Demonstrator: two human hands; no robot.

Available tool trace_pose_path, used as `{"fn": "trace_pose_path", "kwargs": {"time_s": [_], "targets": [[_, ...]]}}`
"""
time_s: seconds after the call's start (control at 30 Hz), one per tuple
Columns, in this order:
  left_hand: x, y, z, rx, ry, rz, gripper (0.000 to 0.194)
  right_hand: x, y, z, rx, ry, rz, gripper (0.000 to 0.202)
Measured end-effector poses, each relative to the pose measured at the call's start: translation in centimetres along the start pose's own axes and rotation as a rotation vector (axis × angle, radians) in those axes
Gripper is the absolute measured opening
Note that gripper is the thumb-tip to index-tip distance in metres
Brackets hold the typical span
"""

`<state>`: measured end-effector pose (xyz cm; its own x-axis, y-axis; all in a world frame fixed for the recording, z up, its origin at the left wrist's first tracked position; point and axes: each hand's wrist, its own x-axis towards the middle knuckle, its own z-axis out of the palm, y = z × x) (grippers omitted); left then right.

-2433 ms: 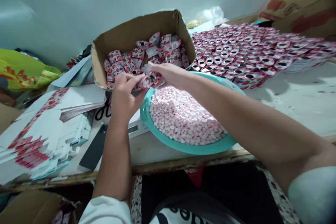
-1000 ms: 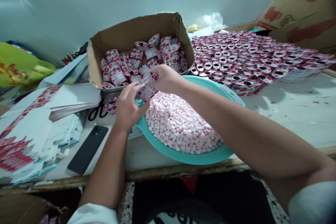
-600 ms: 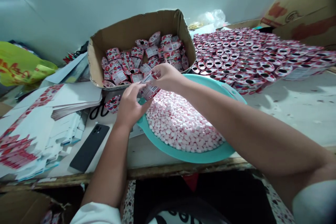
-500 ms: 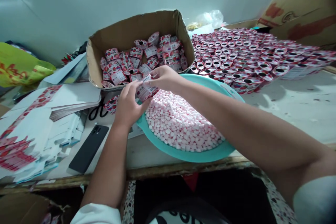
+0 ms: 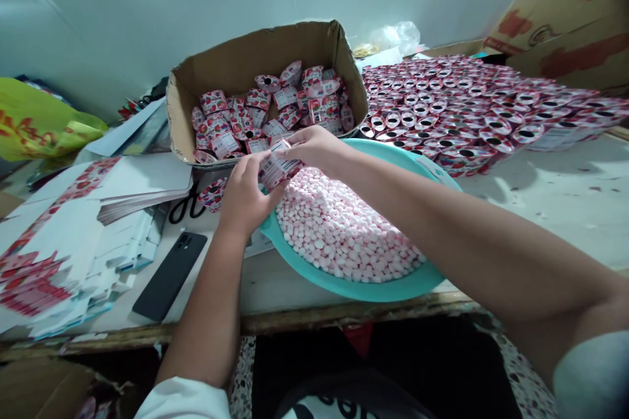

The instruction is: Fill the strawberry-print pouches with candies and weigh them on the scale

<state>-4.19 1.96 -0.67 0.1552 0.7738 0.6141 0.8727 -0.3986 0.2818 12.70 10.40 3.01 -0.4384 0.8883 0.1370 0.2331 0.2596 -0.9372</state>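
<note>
Between my two hands is a small red-and-white printed candy box (image 5: 276, 169), held above the left rim of a turquoise basin (image 5: 314, 268). My left hand (image 5: 248, 193) is closed on its left side, thumb underneath. The fingers of my right hand (image 5: 314, 146) pinch its upper right part. Pink and white candies (image 5: 344, 229) fill much of the basin below. Just behind my hands stands a cardboard box (image 5: 179, 118) with several similar printed packs (image 5: 223, 137) in it. One more pack (image 5: 213, 195) lies on the table left of my left hand.
Many open-topped packs (image 5: 442, 105) stand in tight rows at the back right. A dark phone (image 5: 170, 275) and black scissors (image 5: 184, 208) lie on the left, beside stacks of flat white-and-red cartons (image 5: 73, 236). A yellow bag (image 5: 44, 121) sits at the far left.
The view has shifted slightly, so everything sits a little further right. Both hands keep hold of the candy box, which has turned slightly; little else differs.
</note>
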Motion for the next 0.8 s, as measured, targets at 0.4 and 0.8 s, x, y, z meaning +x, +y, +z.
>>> {"fn": "trace_pose_path", "kwargs": {"time_s": [0.4,0.8], "targets": [[0.12,0.07,0.05,-0.049,-0.013,0.013,0.060,0.00,-0.38,-0.59,-0.227,0.058,-0.076,0.021],[-0.01,0.27,-0.13,-0.067,-0.019,-0.032,0.056,0.63,0.22,-0.32,-0.495,0.026,-0.194,0.020]]}}
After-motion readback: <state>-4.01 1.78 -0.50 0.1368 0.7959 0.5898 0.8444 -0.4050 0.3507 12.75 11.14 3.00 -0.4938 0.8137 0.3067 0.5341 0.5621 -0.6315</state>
